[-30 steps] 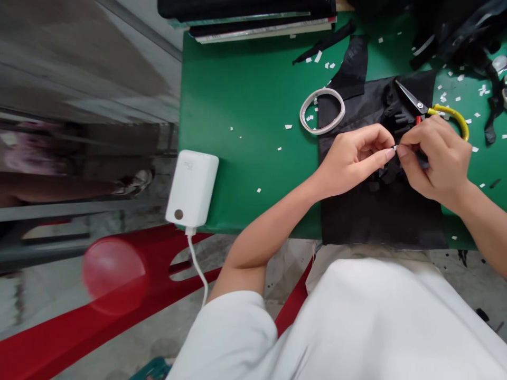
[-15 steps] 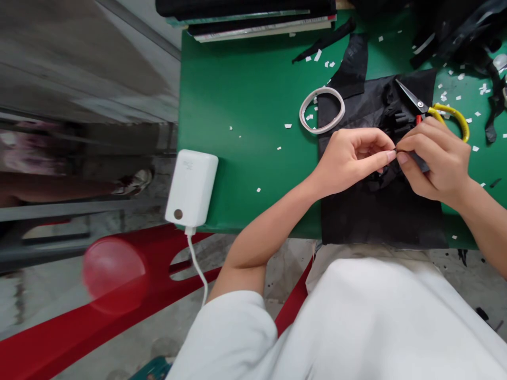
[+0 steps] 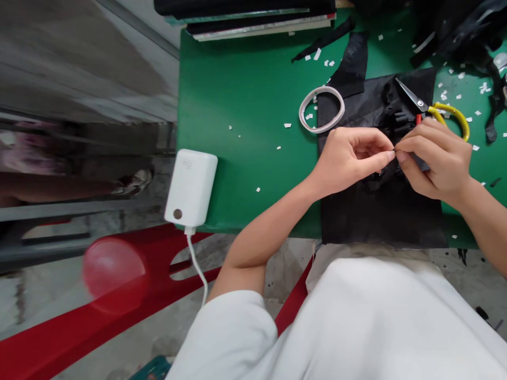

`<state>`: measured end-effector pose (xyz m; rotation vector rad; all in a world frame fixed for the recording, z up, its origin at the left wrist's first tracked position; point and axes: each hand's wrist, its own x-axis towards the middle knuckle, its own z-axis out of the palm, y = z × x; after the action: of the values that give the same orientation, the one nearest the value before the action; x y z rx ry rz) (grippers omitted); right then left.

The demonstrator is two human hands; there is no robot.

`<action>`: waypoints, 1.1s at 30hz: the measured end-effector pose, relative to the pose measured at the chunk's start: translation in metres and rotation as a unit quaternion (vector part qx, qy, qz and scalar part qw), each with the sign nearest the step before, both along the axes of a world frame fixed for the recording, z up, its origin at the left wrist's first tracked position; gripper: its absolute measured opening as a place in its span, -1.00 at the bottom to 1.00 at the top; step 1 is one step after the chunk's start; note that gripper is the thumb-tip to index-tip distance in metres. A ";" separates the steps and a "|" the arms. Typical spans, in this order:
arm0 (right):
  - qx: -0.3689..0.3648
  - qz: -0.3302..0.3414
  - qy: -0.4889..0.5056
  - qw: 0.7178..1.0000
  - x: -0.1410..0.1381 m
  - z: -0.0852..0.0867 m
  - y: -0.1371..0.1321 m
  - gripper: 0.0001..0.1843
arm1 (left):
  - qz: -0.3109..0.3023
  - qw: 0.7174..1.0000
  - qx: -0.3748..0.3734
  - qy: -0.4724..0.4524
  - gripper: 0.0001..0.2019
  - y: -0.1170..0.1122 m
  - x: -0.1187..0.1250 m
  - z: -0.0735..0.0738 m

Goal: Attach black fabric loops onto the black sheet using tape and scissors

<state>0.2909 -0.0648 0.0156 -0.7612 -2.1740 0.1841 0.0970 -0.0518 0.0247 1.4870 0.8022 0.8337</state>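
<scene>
Over a black sheet (image 3: 380, 216), my left hand (image 3: 352, 158) and my right hand (image 3: 439, 155) meet fingertip to fingertip. Both are closed in a pinch on a tiny dark piece, too small to name. Beneath and behind the fingers lies a crumpled heap of black strips (image 3: 396, 119), partly hidden by my hands. Scissors with yellow handles (image 3: 453, 113) rest just beyond my right hand, blades partly apart, next to a small red object (image 3: 419, 119). A ring-shaped roll of white tape (image 3: 303, 111) lies beyond my left hand, overlapping the sheet's corner.
White paper bits and black scraps (image 3: 354, 58) are scattered on the green table (image 3: 237, 84). A white power bank (image 3: 192, 184) with a cable (image 3: 197, 264) sits at the left edge. Books (image 3: 257, 26) are stacked at the back. A red chair (image 3: 158, 264) stands left; a person's leg (image 3: 59, 189) shows beyond.
Almost nothing differs. My fingertips stay together in the same pinch, with only a very slight shift of the hands and the view.
</scene>
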 end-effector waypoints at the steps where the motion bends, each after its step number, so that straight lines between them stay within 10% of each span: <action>1: -0.004 -0.004 -0.001 1.000 0.000 0.000 0.000 -0.90 | 0.000 1.000 0.001 0.001 -0.69 0.000 0.000 0.000; 33: -0.259 -0.054 0.137 0.955 -0.008 0.010 -0.009 -0.80 | 0.001 0.999 0.045 0.003 -0.58 0.002 0.001 -0.004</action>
<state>0.2830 -0.0733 0.0254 -1.0696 -1.8261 0.7778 0.0975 -0.0498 0.0206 1.5696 0.7793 0.8769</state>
